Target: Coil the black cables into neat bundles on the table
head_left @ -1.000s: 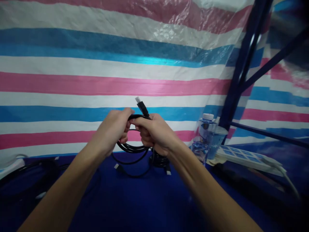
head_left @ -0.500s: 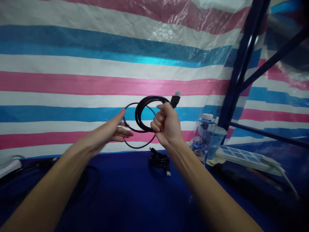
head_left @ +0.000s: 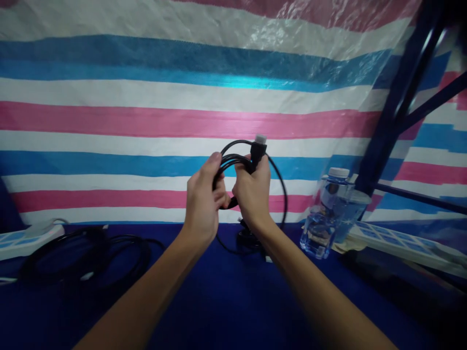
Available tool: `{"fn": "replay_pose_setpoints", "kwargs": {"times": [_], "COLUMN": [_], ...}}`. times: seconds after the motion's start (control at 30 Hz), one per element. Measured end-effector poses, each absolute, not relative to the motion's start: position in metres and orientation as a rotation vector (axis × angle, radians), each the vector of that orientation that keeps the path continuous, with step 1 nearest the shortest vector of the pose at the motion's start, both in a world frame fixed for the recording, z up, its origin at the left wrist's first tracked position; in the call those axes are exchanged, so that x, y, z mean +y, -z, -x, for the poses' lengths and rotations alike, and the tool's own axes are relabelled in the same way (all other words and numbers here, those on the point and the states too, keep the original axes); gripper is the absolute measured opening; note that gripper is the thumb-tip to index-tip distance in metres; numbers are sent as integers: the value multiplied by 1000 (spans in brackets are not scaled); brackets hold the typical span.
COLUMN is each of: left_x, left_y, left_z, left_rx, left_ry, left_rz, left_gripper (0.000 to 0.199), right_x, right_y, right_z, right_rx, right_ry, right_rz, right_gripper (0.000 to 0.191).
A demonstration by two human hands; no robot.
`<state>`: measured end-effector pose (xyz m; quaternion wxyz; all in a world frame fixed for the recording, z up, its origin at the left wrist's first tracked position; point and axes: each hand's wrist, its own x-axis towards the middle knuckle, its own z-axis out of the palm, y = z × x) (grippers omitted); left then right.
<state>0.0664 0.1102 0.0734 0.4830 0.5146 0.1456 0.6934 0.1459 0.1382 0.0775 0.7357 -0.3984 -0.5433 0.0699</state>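
Note:
Above the table, both hands grip a coiled black HDMI cable [head_left: 233,159]. My left hand [head_left: 204,197] is closed around the left side of the coil. My right hand [head_left: 253,187] is closed on its right side, with the connector [head_left: 259,148] and its pale cap pointing up past the thumb. A loose length of the cable loops out behind my right hand and hangs down to the table's level. Partly hidden behind my right wrist, a second, small coiled black cable [head_left: 248,238] lies on the dark blue table [head_left: 207,301].
More loosely looped black cables [head_left: 83,257] lie at the left, beside a white power strip [head_left: 32,240]. At the right stand a clear water bottle [head_left: 321,214] and a plastic cup [head_left: 352,214], near another power strip [head_left: 404,243]. A striped tarp [head_left: 146,116] hangs behind.
My left hand, apart with fingers spread before, has closed on the coil. The loose loop has swung from the left to the right of the coil. The view has shifted left.

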Motion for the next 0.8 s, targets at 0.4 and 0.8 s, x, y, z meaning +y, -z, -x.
{"fn": "replay_pose_setpoints", "kwargs": {"times": [0.4, 0.8], "left_x": [109, 122], "left_y": [-84, -90], "left_z": [-64, -49], "left_rx": [634, 758], "left_ry": [-1712, -1978], "left_rz": [-988, -1147], "left_gripper": [32, 36], "right_x": [137, 118], "right_y": [-76, -98], "right_z": [-152, -152], "right_rx": [-1520, -1654], "right_ry": [507, -772], "right_rz": [1003, 650], "right_gripper": [36, 9]}}
